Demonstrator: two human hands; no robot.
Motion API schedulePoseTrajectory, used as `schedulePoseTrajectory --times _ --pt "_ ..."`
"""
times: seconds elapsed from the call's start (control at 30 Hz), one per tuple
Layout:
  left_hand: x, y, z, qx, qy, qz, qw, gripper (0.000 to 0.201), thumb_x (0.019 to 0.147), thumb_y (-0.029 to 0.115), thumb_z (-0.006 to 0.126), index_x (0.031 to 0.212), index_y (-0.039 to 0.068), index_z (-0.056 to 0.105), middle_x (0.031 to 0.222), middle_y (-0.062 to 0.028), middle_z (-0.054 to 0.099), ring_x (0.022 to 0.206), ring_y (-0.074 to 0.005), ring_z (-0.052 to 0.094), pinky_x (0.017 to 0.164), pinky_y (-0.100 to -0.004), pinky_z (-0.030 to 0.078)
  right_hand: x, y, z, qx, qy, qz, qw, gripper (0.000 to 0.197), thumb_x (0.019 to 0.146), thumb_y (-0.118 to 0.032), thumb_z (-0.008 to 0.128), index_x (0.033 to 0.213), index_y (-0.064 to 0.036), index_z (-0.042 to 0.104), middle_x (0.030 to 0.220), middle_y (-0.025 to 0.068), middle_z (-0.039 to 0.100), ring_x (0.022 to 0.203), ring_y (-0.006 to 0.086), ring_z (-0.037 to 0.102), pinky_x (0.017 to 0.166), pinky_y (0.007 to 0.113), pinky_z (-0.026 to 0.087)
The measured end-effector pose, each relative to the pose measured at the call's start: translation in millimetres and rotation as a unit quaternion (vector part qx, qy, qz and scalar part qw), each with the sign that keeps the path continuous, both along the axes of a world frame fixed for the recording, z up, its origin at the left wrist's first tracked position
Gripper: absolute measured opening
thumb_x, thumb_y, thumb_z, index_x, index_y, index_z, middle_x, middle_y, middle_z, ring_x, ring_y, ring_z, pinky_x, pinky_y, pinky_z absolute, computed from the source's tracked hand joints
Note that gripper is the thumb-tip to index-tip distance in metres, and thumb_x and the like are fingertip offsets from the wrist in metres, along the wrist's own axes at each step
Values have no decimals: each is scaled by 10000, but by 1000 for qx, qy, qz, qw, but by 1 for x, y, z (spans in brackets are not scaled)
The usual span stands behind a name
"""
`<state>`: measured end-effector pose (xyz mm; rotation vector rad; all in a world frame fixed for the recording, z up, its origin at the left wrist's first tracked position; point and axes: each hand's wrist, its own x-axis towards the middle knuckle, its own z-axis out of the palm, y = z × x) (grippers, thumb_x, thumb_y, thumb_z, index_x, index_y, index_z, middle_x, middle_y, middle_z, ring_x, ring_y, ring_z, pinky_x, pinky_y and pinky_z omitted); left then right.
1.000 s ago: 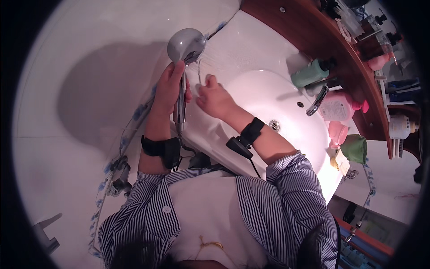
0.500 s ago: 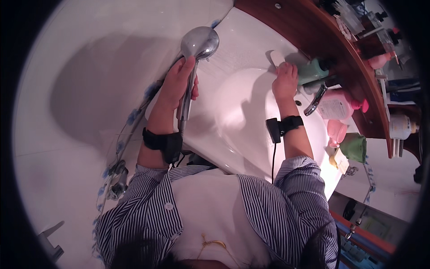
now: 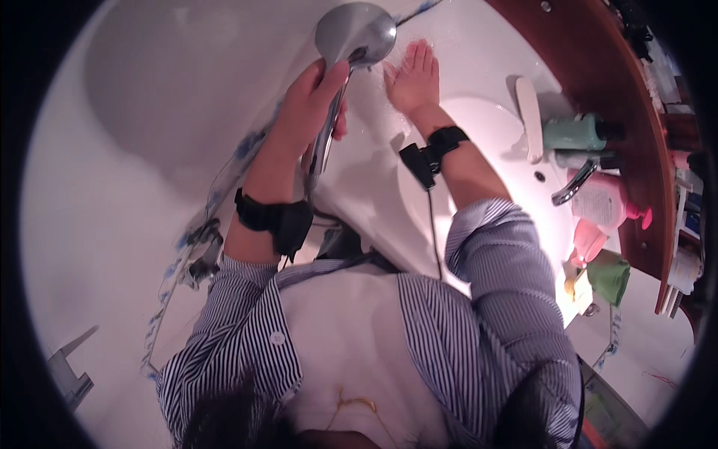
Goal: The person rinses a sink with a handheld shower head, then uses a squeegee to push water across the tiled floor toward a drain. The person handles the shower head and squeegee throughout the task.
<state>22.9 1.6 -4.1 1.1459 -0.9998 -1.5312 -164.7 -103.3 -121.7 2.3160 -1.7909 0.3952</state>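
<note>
In my left hand [image 3: 310,101] is a chrome shower head [image 3: 355,34], held by its handle with the fingers wrapped round it. The round head tilts over the far left part of the white washbasin [image 3: 479,120]. My right hand [image 3: 415,78] is stretched out flat over the basin's wet ledge, fingers extended and nothing in them. Whether its palm touches the surface I cannot tell. A pale, long, round-ended object [image 3: 528,120] lies on the basin's right side, apart from my right hand. Its kind is not clear.
Along the right stand a green bottle [image 3: 572,133], a chrome faucet [image 3: 576,183], a pink pump bottle [image 3: 602,202] and a green pouch [image 3: 609,275]. A brown wooden shelf edge [image 3: 598,67] curves behind them. A tiled wall [image 3: 112,224] rises on the left.
My right hand has left the pale long object and moved left toward the shower head, its fingers now extended. The shower head has shifted farther away and slightly right. The view has shifted too.
</note>
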Motion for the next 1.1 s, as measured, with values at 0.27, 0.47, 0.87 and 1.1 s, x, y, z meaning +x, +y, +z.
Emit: schedulePoseTrajectory --times 0.27,0.47,0.87,1.1 --pt "-8 15 -5 -1 -7 -45 999 375 892 399 517 954 32 476 609 -39 491 399 -121 484 374 -261 408 30 139 29 137 -47 256 956 567 855 -379 467 1304 -41 394 1383 166 327 1326 313 218 1093 444 148" --pt "-47 31 -3 -4 -14 -174 985 330 907 358 499 948 32 479 607 -30 485 403 -114 485 376 -253 409 -52 232 44 327 -188 303 875 479 935 -286 305 1350 -50 341 1436 111 273 1353 269 177 1112 402 96" --pt "-183 92 16 97 13 -464 881 333 918 377 478 923 44 466 642 -34 480 416 -108 489 361 -232 413 -181 388 122 498 -268 -15 825 495 953 -376 275 1401 -165 278 1468 41 226 1367 246 135 1110 372 56" --pt "-245 141 27 84 -18 -543 835 287 961 323 377 958 48 458 625 -17 470 406 -104 474 357 -238 412 -154 362 81 515 -368 98 768 428 956 -315 307 1348 -164 386 1446 38 280 1360 216 161 1106 386 70"
